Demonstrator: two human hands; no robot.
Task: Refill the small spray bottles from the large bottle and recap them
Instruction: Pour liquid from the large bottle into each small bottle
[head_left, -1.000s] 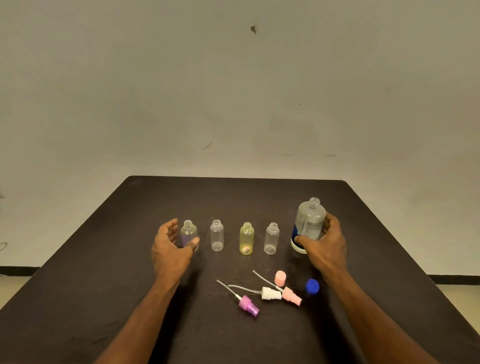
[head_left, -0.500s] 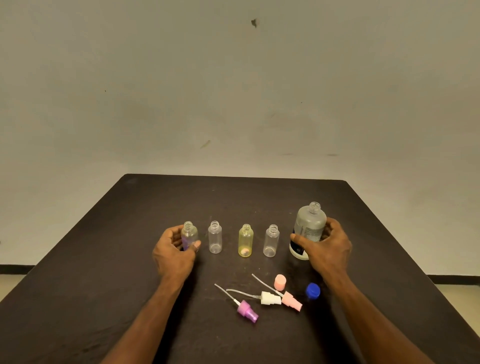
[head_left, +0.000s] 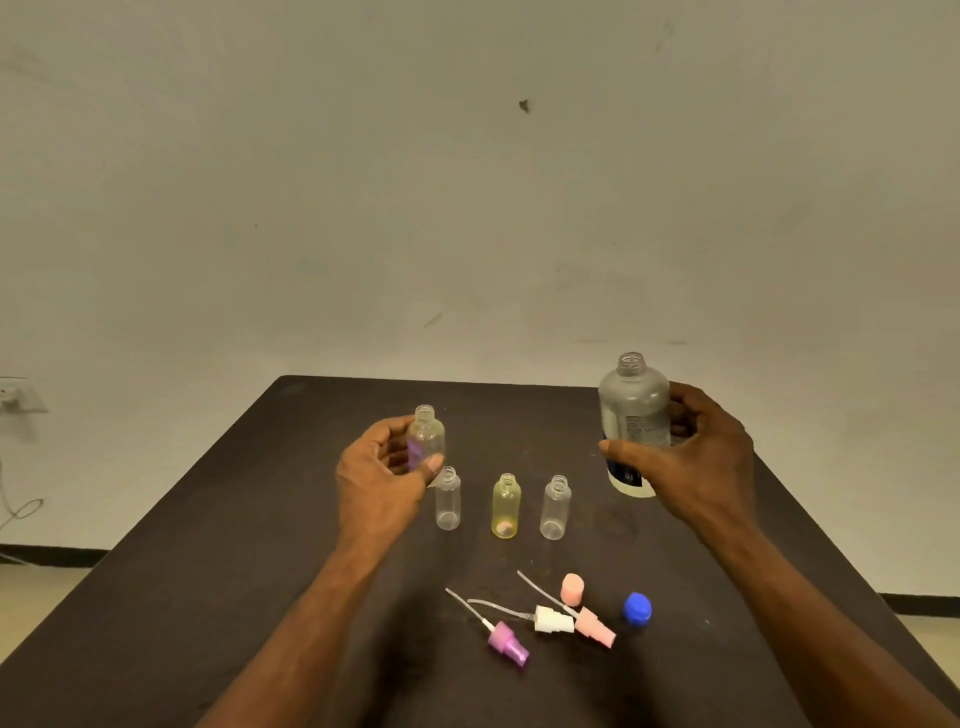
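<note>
Your left hand (head_left: 379, 475) is gripping a small clear bottle with a purple tint (head_left: 426, 441), thumb at the front and fingers wrapped behind, and you are holding it upright, uncapped, lifted above the dark table (head_left: 208, 545). Your right hand (head_left: 696, 462) is grasping the large bottle (head_left: 634, 410) around its middle, thumb across the front and fingers round the far side. It is standing upright with its neck open and appears raised off the table. It is carrying a dark label with small pale print on the lower part and a white band at the base, but the writing is too blurred to read.

Three more small bottles are standing uncapped in a row between your hands: a clear one (head_left: 448, 499) just below your left thumb, a yellow-tinted one (head_left: 506, 506) in the middle, and another clear one (head_left: 555, 508) on the right.

Nearer to you, the spray tops are lying on their sides with their dip tubes pointing away to the left: a purple one (head_left: 506, 644), a white one (head_left: 553, 621) and a pink one (head_left: 595, 627), the white and pink touching. A pink cap (head_left: 572, 590) is standing just behind them, and the blue cap (head_left: 637, 608) is sitting to their right.
</note>
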